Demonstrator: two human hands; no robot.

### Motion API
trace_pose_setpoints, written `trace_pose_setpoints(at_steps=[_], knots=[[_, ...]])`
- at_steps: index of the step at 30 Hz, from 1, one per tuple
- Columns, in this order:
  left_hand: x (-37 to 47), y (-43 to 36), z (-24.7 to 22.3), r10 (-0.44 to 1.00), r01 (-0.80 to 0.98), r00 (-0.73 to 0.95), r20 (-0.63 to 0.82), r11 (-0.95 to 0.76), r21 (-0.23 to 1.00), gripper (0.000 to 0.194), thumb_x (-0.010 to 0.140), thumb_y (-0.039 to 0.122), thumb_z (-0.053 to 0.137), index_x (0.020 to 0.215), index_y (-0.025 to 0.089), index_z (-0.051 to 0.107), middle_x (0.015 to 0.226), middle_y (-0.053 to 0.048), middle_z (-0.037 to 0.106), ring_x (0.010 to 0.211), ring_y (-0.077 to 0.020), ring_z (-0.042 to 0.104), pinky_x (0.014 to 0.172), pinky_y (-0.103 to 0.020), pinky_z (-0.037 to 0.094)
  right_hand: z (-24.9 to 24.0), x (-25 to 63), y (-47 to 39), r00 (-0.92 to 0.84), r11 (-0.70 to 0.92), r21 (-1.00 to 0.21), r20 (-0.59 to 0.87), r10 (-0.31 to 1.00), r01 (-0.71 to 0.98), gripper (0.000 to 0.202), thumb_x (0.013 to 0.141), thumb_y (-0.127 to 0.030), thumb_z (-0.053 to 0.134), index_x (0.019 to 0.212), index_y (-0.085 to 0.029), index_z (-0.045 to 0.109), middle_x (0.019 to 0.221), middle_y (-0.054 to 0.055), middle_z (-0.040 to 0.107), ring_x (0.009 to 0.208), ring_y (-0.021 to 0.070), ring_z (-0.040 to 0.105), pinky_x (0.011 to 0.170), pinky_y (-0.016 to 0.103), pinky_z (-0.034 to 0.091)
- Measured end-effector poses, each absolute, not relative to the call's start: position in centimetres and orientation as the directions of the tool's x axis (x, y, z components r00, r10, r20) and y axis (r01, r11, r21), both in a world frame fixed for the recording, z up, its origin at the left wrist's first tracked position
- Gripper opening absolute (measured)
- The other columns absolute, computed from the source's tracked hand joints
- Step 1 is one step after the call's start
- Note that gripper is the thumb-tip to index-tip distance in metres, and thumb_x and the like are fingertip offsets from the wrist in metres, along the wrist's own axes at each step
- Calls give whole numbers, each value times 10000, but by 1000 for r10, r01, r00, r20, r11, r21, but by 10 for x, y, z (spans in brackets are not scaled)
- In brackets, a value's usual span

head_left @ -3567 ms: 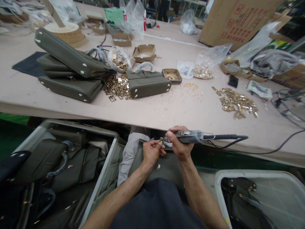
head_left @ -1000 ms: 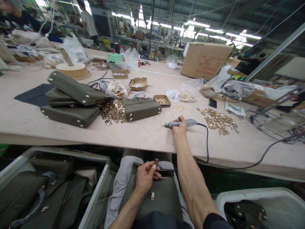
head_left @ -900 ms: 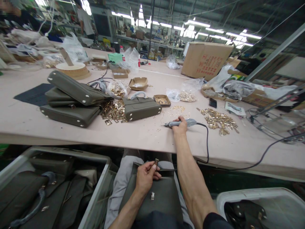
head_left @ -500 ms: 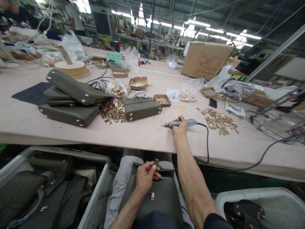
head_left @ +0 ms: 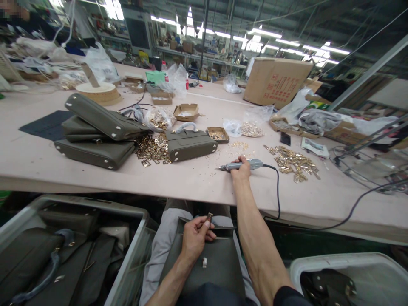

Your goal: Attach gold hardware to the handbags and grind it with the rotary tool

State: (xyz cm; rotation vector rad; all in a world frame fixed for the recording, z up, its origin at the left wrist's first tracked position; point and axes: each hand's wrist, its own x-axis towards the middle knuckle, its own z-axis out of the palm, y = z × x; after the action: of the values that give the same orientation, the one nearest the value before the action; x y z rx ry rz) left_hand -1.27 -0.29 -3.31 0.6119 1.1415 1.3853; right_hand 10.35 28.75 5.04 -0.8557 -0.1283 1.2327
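Low in the head view, an olive-grey handbag (head_left: 213,272) lies across my lap, with a small metal clasp piece (head_left: 204,262) on its face. My left hand (head_left: 196,238) is closed over the bag's upper edge, pinching a small rectangular metal fitting (head_left: 209,216) between thumb and fingers. On the table, my right hand (head_left: 242,168) is wrapped around a grey electric screwdriver (head_left: 255,163). Its bit points left, close to the tabletop, near some scattered tiny screws. A black cord runs from its back end over the table edge.
Handbags (head_left: 95,131) are stacked at left, with another bag (head_left: 193,144) beside loose gold fittings (head_left: 153,148). More fittings (head_left: 295,161) lie at right. Below the table stand a bin of bags (head_left: 127,250) and a white tub (head_left: 360,259). A large carton (head_left: 277,80) sits behind.
The view has shifted very slightly. Both hands keep their places, the left with the fitting and the right with the electric screwdriver.
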Motion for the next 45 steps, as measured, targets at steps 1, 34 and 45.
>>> trace_pose_setpoints(at_steps=[1, 34, 45], knots=[[-13, -3, -32, 947, -437, -184, -262, 160, 885, 485, 781, 533, 779, 975, 92, 721, 775, -104, 739, 527, -177, 704, 468, -221, 560, 51, 103, 287, 368, 72, -635, -349, 862, -769, 270, 833, -128, 700, 827, -206, 441, 712, -88, 577, 466, 43, 499, 446, 169, 477], [-7, 3, -15, 902, -519, -188, -388, 244, 819, 261, 842, 208, 655, 1019, 19, 683, 931, -199, 764, 683, -231, 772, 590, -246, 630, 81, 100, 62, 122, 196, -868, 157, 980, -457, 199, 727, -194, 826, 826, -186, 655, 662, -41, 544, 537, 96, 486, 594, 295, 481], [-7, 3, -13, 897, -498, -203, -393, 251, 830, 222, 846, 246, 685, 943, 49, 719, 864, -177, 769, 685, -239, 773, 571, -243, 619, 66, 92, 56, 89, 268, -901, 253, 963, -341, 171, 760, -201, 831, 841, -190, 680, 698, -24, 593, 542, 121, 541, 561, 303, 481]])
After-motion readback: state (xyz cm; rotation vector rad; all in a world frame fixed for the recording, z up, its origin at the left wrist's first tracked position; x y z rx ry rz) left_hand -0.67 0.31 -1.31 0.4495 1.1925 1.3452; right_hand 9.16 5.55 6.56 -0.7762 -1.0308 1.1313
